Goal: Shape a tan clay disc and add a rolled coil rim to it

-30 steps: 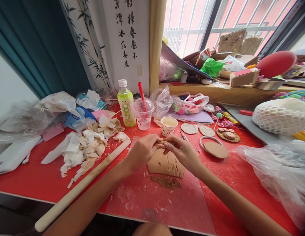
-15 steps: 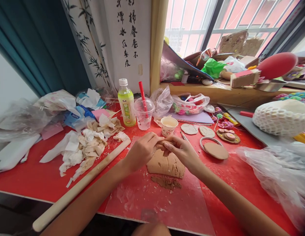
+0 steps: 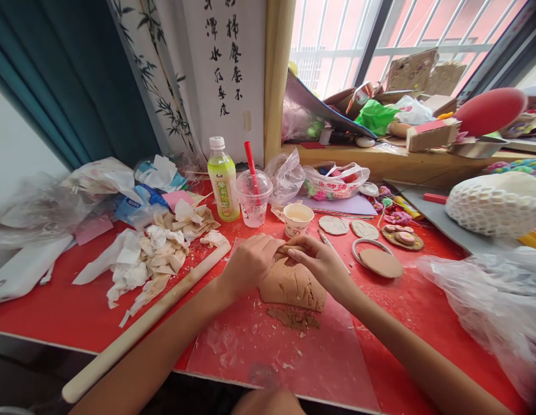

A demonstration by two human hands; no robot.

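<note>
- We have our left hand (image 3: 253, 262) bent over the far part of the clay slab (image 3: 291, 291), its fingertips drawn together in a pinch.
- Our right hand (image 3: 317, 256) meets it from the other side, thumb and fingers curled inward; we cannot tell whether a small piece is gripped between the two hands.
- The slab lies in front of us, partly beneath our fingers, its near surface cracked, on a clear sheet (image 3: 233, 351) over the red table (image 3: 47, 323).
- Just on our side of it we see a flat clay scrap (image 3: 294, 319).
- Right behind our hands stands a paper cup (image 3: 298, 219) with pale liquid.
- To our left a rolling pin (image 3: 146, 323) lies slantwise, beside crumpled tissues (image 3: 159, 253).
- To our right a brown clay disc (image 3: 381, 263) partly overlaps a ring (image 3: 354, 249).
</note>
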